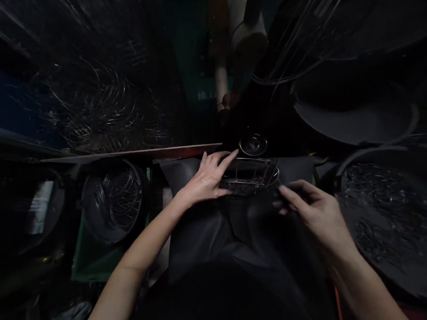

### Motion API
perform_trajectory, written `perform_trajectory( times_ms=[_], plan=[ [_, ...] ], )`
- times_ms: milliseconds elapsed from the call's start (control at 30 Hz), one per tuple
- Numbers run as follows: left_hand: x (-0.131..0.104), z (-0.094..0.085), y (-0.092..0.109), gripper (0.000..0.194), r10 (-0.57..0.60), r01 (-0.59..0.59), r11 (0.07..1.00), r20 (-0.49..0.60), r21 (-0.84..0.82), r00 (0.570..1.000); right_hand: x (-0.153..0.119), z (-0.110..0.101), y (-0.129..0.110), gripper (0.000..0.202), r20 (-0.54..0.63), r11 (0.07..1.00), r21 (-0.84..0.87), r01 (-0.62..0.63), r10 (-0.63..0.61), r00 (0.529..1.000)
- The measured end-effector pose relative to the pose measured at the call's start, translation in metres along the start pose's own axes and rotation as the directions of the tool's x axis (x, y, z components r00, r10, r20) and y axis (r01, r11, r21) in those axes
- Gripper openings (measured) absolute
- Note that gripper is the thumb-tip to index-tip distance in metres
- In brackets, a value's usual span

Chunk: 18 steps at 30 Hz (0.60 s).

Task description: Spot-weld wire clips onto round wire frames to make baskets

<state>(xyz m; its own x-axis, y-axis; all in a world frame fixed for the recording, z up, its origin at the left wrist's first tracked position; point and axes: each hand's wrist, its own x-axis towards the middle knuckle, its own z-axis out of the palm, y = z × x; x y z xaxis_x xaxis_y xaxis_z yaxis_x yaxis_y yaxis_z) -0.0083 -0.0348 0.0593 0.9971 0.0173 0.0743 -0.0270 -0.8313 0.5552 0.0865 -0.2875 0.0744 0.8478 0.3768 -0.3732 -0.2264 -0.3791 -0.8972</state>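
A small wire basket (pixel 252 174) made of thin metal rods lies on its side over the dark cloth at the middle. My left hand (pixel 211 177) grips its left end, thumb below and fingers above. My right hand (pixel 304 202) is just right of the basket, its thumb and fingers pinched together; whatever they hold is too dark and small to make out. A round metal disc (pixel 253 144) sits right behind the basket, below a machine's rod (pixel 222 84).
At the right a wide round tub (pixel 374 151) holds many small wire pieces. A dark bucket (pixel 109 230) of wire rings stands in a green crate (pixel 91 264) at the left. Tangled wire parts (pixel 108 108) fill the back left. Another round tray (pixel 354 124) is behind, right.
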Motion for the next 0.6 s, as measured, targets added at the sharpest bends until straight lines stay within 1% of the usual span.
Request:
perform_trajectory(
  times_ms=[67,100,133,200,300,367,433,500,600],
  plan=[
    [-0.004,-0.004,0.004,0.092,0.005,-0.005,1.000,-0.011,-0.019,1.000,0.012,0.015,-0.005,0.041,0.125,0.999,0.010,-0.041,0.039,0.991],
    [-0.004,-0.006,0.007,0.089,0.008,-0.009,1.000,-0.033,-0.028,0.999,0.019,0.024,-0.009,0.040,0.163,0.998,0.018,-0.056,0.053,0.985],
    [-0.004,-0.007,0.009,0.087,0.014,-0.017,0.999,-0.059,-0.039,0.998,0.024,0.032,-0.014,0.037,0.177,0.998,0.029,-0.057,0.051,0.983],
    [-0.004,-0.005,0.011,0.086,0.032,-0.040,0.997,-0.113,-0.070,0.993,0.032,0.049,-0.026,0.029,0.160,0.998,0.052,-0.040,0.032,0.987],
    [-0.007,0.001,0.011,0.082,0.063,-0.082,0.991,-0.169,-0.109,0.984,0.032,0.064,-0.045,0.019,0.129,1.000,0.021,-0.016,0.014,0.992],
    [-0.010,0.003,0.012,0.081,0.076,-0.097,0.990,-0.191,-0.105,0.979,0.025,0.067,-0.056,0.015,0.121,0.999,-0.034,-0.009,0.013,0.993],
    [-0.013,0.001,0.015,0.081,0.074,-0.090,0.993,-0.185,-0.082,0.980,0.017,0.064,-0.063,0.014,0.104,0.998,-0.060,0.007,0.000,0.995],
    [-0.012,-0.004,0.020,0.078,0.064,-0.072,0.997,-0.169,-0.042,0.984,0.012,0.059,-0.064,0.019,0.070,0.998,-0.045,0.042,-0.039,0.997],
    [-0.008,-0.010,0.026,0.065,0.050,-0.045,0.998,-0.181,0.033,0.982,0.015,0.055,-0.059,0.028,0.053,0.994,-0.004,0.109,-0.109,0.993]
  ],
)
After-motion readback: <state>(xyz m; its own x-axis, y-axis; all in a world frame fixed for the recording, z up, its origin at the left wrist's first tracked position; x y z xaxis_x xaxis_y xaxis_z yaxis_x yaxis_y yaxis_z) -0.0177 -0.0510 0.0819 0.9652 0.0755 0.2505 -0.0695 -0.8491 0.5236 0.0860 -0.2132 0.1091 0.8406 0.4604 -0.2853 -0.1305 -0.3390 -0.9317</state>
